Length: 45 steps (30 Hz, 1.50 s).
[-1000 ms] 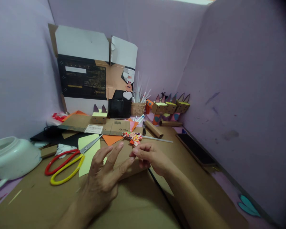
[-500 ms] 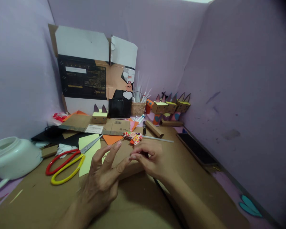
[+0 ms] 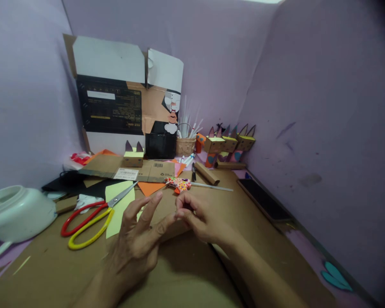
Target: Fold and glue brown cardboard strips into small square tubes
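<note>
My left hand is held over the table with its fingers spread, and one outstretched fingertip meets my right hand. Thumb and fingers of my right hand are pinched together at that fingertip; anything between them is too small to make out. Below both hands lies a long brown cardboard piece, partly covered by them. Just beyond sits a flower-patterned glue gun with a clear glue stick pointing right. Scissors with red and yellow handles rest left of my left hand, on pale yellow paper.
A white pot stands at far left. Behind are a flattened carton, a basket of sticks, and several eared cardboard figures. A black phone-like slab lies right. A dark cord runs beneath my right forearm.
My right hand has shifted slightly, its fingers curling more at the left fingertip. My left hand stays almost still. The view has moved a little.
</note>
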Motion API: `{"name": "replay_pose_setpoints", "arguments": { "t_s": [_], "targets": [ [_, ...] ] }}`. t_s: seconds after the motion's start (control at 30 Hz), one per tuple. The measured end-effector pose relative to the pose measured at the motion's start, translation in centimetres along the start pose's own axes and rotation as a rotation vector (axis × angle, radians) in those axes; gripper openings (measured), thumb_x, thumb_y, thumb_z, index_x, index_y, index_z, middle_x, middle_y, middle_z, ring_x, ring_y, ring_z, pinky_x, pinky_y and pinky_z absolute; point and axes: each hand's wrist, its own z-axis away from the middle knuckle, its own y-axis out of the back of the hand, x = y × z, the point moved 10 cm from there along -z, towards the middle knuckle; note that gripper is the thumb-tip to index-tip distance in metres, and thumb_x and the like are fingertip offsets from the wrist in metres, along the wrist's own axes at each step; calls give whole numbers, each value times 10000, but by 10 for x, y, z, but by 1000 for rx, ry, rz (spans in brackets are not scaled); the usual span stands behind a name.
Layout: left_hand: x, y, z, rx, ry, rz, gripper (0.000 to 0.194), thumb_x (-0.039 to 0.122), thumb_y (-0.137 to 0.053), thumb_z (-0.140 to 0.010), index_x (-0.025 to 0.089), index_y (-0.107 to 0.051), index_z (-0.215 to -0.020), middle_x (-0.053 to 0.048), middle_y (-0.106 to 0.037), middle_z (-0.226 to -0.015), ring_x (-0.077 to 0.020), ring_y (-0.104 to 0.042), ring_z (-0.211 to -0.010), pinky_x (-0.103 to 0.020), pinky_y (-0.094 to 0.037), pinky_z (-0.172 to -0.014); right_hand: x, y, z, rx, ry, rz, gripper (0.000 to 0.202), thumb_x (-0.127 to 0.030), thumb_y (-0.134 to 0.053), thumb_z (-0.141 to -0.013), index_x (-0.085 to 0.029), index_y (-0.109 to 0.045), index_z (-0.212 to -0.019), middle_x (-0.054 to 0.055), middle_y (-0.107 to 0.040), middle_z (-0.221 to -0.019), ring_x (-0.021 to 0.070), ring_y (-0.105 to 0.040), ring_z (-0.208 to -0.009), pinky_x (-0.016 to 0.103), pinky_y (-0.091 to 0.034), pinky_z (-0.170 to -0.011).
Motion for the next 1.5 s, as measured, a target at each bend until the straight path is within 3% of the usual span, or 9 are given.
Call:
{"name": "replay_pose_setpoints", "arguments": {
  "t_s": [0.23, 0.43, 0.67, 0.77, 0.9, 1.03, 1.33, 1.5],
  "targets": [
    [0, 0, 1, 3, 0, 6, 700, -69, -497, -716, 333, -446, -1287, 2, -150, -1505, -313, -308, -1207, -514, -353, -945, -2, -6, 1, -24, 0, -25, 113, -183, -417, -850, -208, -407, -740, -44, -430, -627, 93, -420, -542, 199, -351, -514],
    [-1, -2, 1, -6, 11, -48, 722, -36, -512, -722, 342, -389, -1324, -4, -139, -1508, -328, -300, -1208, -536, -340, -952, -2, -4, 3, 57, -2, -16, 126, -245, -378, -874, -213, -378, -752, -42, -430, -600, 96, -394, -507, 210, -333, -489],
    [-7, -4, -1, 11, 73, -164, 799, -60, -566, -661, 345, -383, -1324, -26, -150, -1508, -331, -307, -1209, -542, -321, -980, 21, 18, 1, 335, -116, -347, 139, -287, -464, -847, -197, -446, -742, -63, -442, -544, 78, -434, -441, 199, -358, -457],
    [-7, -6, -1, -12, 68, -174, 781, -39, -573, -669, 358, -389, -1316, -6, -136, -1511, -328, -302, -1209, -552, -318, -983, 28, 23, 0, 381, -187, -392, 141, -297, -530, -802, -170, -533, -741, -48, -490, -575, 62, -457, -408, 189, -364, -424],
    [-8, -4, 0, -3, 70, -192, 779, -29, -578, -657, 364, -403, -1307, 3, -149, -1509, -329, -304, -1202, -560, -309, -988, 28, 22, -1, 342, -243, -352, 220, -340, -502, -800, -148, -606, -773, -7, -559, -651, 56, -473, -384, 189, -350, -388],
    [-6, -6, 0, -20, 67, -202, 729, 6, -585, -671, 365, -434, -1287, 26, -132, -1513, -317, -311, -1198, -549, -286, -1007, 30, 17, 1, 259, -303, -231, 195, -327, -565, -747, -144, -620, -711, -30, -500, -511, 81, -450, -387, 200, -327, -388],
    [-2, -12, 3, -30, -9, -264, 727, 44, -605, -644, 374, -454, -1274, 26, -124, -1514, -298, -289, -1251, -523, -192, -1048, 15, 9, -1, 27, -144, 207, 116, -191, -495, -791, -170, -556, -694, -33, -491, -575, 93, -442, -526, 208, -324, -497],
    [-4, -14, 3, -35, -5, -307, 751, 57, -613, -633, 380, -433, -1287, 16, -110, -1517, -305, -253, -1270, -535, -179, -1039, 11, 4, -2, 29, -105, 331, 98, -187, -450, -819, -188, -473, -724, -26, -495, -632, 109, -450, -579, 223, -324, -542]
  ]
}}
